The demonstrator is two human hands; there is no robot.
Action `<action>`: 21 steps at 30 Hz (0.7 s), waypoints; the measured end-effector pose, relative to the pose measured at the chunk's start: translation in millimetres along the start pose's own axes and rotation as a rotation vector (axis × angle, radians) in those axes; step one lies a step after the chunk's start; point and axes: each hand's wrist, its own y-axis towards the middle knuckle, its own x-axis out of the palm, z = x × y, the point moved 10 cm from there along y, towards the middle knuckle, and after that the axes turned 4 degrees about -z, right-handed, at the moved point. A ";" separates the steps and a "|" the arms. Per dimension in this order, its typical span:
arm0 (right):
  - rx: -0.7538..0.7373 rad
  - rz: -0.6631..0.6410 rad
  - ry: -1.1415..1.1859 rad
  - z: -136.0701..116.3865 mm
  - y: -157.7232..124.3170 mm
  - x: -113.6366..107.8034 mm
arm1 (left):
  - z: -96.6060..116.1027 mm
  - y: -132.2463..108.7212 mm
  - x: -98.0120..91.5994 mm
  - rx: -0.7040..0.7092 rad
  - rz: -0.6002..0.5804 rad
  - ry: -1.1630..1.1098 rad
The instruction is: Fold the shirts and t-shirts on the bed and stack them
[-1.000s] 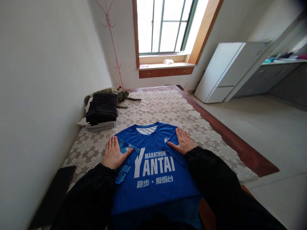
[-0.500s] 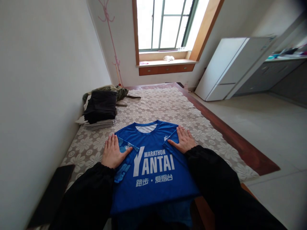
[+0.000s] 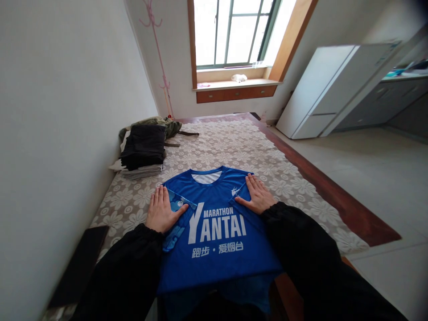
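A blue T-shirt (image 3: 217,263) with white "MARATHON YANTAI" lettering lies front up, its collar pointing away from me. Both sleeves are folded inward over the chest. My left hand (image 3: 163,210) lies flat on the folded left sleeve, fingers stretched out and thumb apart. On the other side, my right hand (image 3: 257,196) presses flat on the right sleeve near the shoulder, thumb spread toward the small white logo. The shirt's lower part hangs over the near edge and is partly in shadow.
A patterned floral cover (image 3: 227,142) spreads under the shirt, with a dark red wooden edge (image 3: 334,200) on the right. At the back left sits a stack of folded dark clothes (image 3: 143,145) beside a green bag (image 3: 172,127). A flat black object (image 3: 80,263) lies at the left.
The view has shifted slightly, so the scene sits a little farther right. Both hands stay flat on the shirt's sleeves, and the shirt looks the same.
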 end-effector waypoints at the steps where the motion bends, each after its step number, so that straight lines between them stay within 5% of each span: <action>1: 0.000 -0.003 -0.001 -0.4 0.0 -0.1 | 0.4 -0.1 -0.2 -0.001 -0.004 0.004; 15: -0.077 0.076 -0.015 -11.9 -2.2 -19.6 | 5.8 0.9 0.3 0.043 -0.014 0.005; 21: -0.017 0.026 -0.010 -4.5 -0.1 -6.1 | 5.2 0.2 -1.4 0.038 -0.004 -0.010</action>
